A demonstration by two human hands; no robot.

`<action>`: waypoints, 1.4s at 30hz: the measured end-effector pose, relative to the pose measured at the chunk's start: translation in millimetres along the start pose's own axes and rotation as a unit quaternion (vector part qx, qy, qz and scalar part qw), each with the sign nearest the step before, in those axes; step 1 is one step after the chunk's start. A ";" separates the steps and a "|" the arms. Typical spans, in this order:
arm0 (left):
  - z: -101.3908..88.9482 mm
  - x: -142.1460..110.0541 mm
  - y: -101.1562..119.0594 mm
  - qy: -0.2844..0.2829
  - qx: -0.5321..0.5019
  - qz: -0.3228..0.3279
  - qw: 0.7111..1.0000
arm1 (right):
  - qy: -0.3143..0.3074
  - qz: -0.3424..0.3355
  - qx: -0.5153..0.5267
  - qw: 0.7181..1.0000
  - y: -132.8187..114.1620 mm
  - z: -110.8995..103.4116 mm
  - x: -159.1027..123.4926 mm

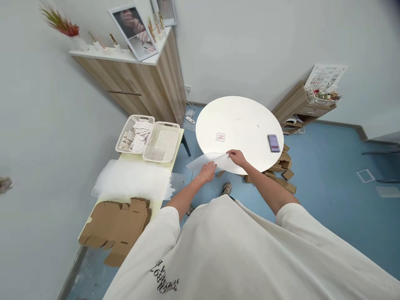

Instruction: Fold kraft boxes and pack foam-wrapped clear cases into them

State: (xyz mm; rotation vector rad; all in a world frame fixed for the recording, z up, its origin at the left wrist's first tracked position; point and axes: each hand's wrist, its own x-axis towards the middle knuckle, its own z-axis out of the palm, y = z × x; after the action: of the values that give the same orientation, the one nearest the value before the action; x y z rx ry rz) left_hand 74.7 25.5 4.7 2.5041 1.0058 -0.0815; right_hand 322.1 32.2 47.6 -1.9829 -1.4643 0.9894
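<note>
My right hand (236, 158) pinches the edge of a thin, translucent white sheet (200, 161), which looks like packing foam, at the near side of the round white table (240, 112). Past the table's rim, my left hand (208, 171) has the lower edge of that sheet, its fingers lying along the sheet and its thumb not clearly seen. The sheet juts out to the left beyond the tabletop. A small flat packet (220, 136) with reddish print lies on the table just beyond the sheet. To the right rests a purple phone-like object (273, 143), blurred by pixels.
On the left, a narrow yellowish table (125, 157) bears a white basket (121, 137) of packets, a second white basket (171, 143), a stack of white sheets (134, 179) and flattened cardboard boxes (118, 221). Small cardboard boxes (283, 164) lie on the floor under the round table.
</note>
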 end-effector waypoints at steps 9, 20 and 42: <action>20.5 132.7 83.2 -0.074 0.007 -0.045 0.996 | -0.107 0.004 -0.186 0.977 97.5 -125.8 59.4; 47.3 182.3 104.2 -0.170 0.001 -0.029 0.985 | -0.156 0.017 -0.305 0.939 165.6 -137.6 106.5; 39.5 290.8 43.8 -0.130 0.008 -0.040 0.991 | -0.099 0.105 -0.285 0.948 140.9 -80.3 63.4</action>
State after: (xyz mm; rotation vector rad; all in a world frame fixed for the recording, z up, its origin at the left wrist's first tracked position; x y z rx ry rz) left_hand 321.8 168.6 -76.3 2.3888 0.9971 -0.4302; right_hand 480.2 51.5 -22.9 -2.5498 -1.8350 0.9444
